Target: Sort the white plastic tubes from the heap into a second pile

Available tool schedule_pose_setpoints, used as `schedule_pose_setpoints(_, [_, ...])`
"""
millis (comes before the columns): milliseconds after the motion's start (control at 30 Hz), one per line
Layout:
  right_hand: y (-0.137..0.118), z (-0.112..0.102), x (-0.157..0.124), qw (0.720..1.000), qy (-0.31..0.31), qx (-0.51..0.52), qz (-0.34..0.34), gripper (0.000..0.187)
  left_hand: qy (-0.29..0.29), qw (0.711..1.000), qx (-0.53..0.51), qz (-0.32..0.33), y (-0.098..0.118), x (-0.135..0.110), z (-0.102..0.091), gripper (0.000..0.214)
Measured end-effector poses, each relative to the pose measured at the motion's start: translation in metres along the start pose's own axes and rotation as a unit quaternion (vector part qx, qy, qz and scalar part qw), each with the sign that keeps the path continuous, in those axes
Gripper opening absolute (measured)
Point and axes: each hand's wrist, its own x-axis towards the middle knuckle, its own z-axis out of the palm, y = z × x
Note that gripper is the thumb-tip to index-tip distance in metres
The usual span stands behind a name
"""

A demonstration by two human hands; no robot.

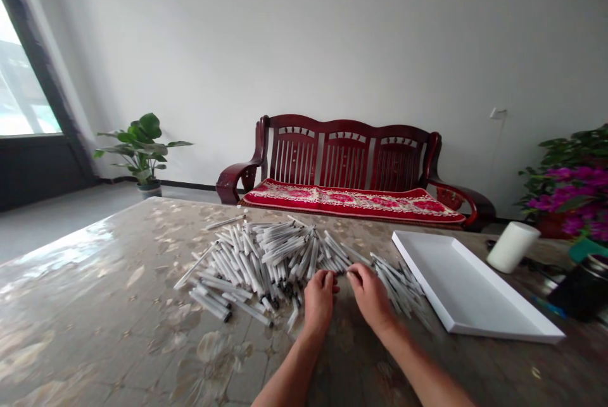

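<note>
A big heap of white pens [266, 255] with dark tips lies spread over the middle of the table [95, 306]. My left hand [318, 299] rests at the heap's near edge, fingers curled down onto the pens. My right hand [368, 293] is just beside it, fingers pinched together at the pens between the two hands. What each hand grips is too small to make out. More pens [399, 277] fan out to the right of my right hand.
A flat white tray [470, 296] lies to the right of the pens. A white roll [512, 246], a dark container [582, 290] and purple flowers [570, 195] stand at the far right. A red wooden bench [349, 173] and a potted plant [142, 150] are behind the table.
</note>
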Motion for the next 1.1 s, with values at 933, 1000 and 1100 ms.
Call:
schedule_pose_setpoints(933, [0.005,-0.014,-0.021,0.965,0.015,0.230,0.127,0.031,-0.016,0.967,-0.247,-0.065,-0.001,-0.003,0.009,0.052])
schedule_pose_setpoints(1000, [0.007,-0.014,-0.021,0.958,0.003,0.242,0.156,0.036,-0.015,0.966,-0.249,-0.062,-0.001,-0.003,0.009,0.051])
schedule_pose_setpoints(1100, [0.009,-0.014,-0.021,0.954,-0.027,0.238,0.181,0.038,-0.020,0.967,-0.246,-0.059,-0.001,-0.002,0.009,0.053])
